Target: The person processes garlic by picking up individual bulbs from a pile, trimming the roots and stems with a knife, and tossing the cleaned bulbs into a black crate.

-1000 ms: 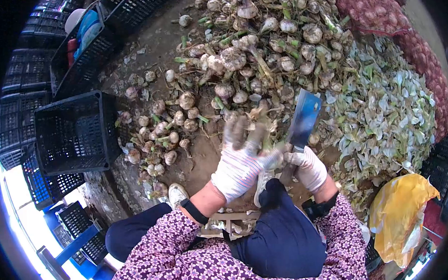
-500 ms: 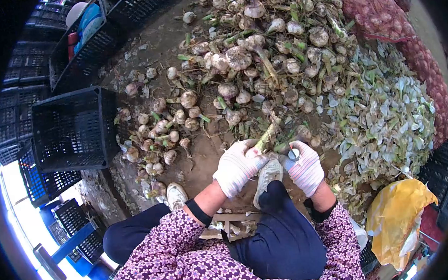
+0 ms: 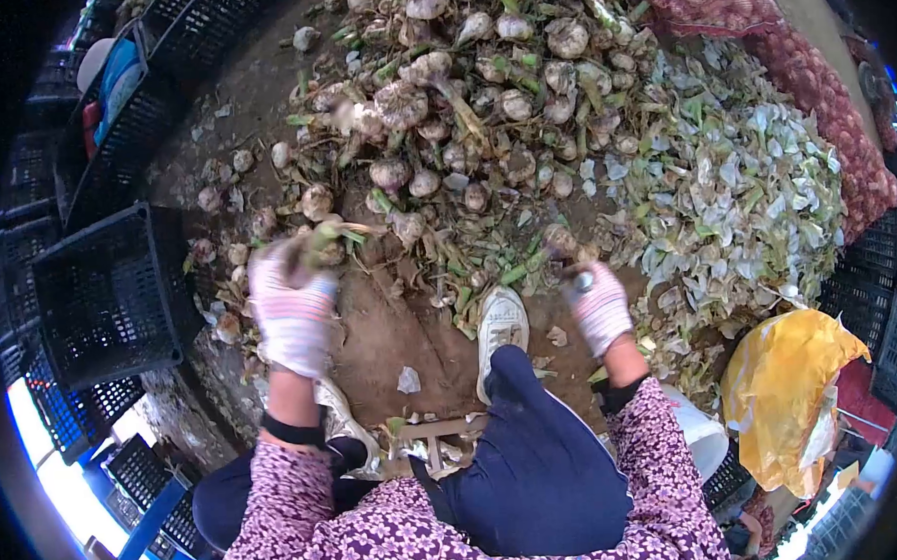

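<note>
My left hand [image 3: 292,312], in a striped white glove and smeared by motion, is closed around a garlic bulb whose green stem [image 3: 329,237] sticks out past the fingers. It hovers by the smaller group of garlic bulbs [image 3: 317,203] on the left. My right hand [image 3: 600,308], gloved alike, is closed around a small knife [image 3: 584,281]; its round pale handle end shows, while the blade is mostly indistinct. Just above that hand lies another garlic bulb [image 3: 560,239]. Farther forward spreads a large heap of garlic with stems [image 3: 521,107].
A black crate [image 3: 109,295] stands at left, with more crates behind. Peeled skins and leaves [image 3: 735,187] form a pile on the right, bordered by red mesh sacks [image 3: 821,94]. A yellow plastic bag [image 3: 789,395] and a white bucket [image 3: 697,429] sit near my right side.
My left hand has swung left, away from my right hand, with the garlic. The hands were together over my shoe before. My right hand keeps the knife, and the view has shifted.
</note>
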Tool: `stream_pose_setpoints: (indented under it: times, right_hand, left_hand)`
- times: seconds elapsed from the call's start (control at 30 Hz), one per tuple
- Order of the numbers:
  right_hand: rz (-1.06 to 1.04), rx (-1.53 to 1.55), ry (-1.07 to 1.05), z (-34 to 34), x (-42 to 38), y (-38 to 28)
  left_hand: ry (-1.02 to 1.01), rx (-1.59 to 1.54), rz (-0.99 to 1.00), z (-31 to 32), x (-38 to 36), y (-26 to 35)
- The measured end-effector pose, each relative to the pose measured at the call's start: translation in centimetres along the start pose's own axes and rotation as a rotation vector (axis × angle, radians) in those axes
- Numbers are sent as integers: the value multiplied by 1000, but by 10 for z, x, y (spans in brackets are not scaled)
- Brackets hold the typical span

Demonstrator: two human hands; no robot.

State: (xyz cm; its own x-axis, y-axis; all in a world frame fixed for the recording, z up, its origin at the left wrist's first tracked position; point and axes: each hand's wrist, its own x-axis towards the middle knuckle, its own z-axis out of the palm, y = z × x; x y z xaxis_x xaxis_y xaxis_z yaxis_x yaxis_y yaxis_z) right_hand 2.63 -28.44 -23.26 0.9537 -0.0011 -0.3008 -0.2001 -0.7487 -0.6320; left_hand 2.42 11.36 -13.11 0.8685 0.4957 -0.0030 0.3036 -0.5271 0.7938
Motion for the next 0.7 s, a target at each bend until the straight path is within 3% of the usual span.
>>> stream_pose_setpoints:
  times: [0.03, 0.07, 0.13, 0.17, 0.2, 0.23, 0.27, 0.3, 0.37, 0.4, 0.43, 0.5, 0.53, 0.57, 0.6, 0.67, 0.7]
  right_hand:
    - [-24, -43, 55, -9, 11, -1]
    - [-45, -86, 109, -14, 21, -2]
    - [-35, -151, 55, -5, 42, -4]
    - [-35, -219, -9, 4, 52, -8]
    - [96, -292, -151, 12, 58, -9]
    - [95, -324, -143, 24, 63, -13]
    - [88, -343, -141, 42, 67, -21]
    - [42, -292, -97, 34, 62, -25]
    - [-41, -238, -63, 17, 50, -25]
    - [-71, -244, -71, 19, 46, -24]
    - [-82, -232, -89, 24, 37, -34]
    - [-201, 154, -15, 30, 12, -65]
    - [-288, 44, 11, 27, 2, -84]
    - [-422, -8, 47, 21, 5, -87]
    - [-547, -40, 69, 24, 0, -94]
    - [-140, 491, -149, 24, -12, -111]
    - [-19, 636, -142, 17, -13, -117]
  left_hand:
    - [-79, 438, 93, -32, 16, 1]
    - [-105, 1078, 134, -53, 26, -14]
    - [-171, 1071, -11, -68, 35, -21]
    - [-206, 892, 40, -63, 30, -23]
    - [-233, 725, 77, -54, 17, -16]
    - [-432, 411, -393, -34, 6, 9]
    - [-559, 257, -481, -57, 14, 41]
    - [-605, 334, -52, -4, -17, 25]
    - [-714, -38, -155, 41, -41, 24]
    - [-797, -288, -372, 60, -46, 41]
    - [-834, -318, -407, 74, -51, 47]
    - [-895, -539, -479, 113, -72, 29]
    - [-915, -734, -508, 114, -67, 36]
    - [-1010, -615, -617, 125, -57, 43]
    - [-1121, -534, -502, 140, -54, 23]
    - [-1015, -511, -558, 130, -58, -1]
    - [-1026, -517, -561, 117, -50, 11]
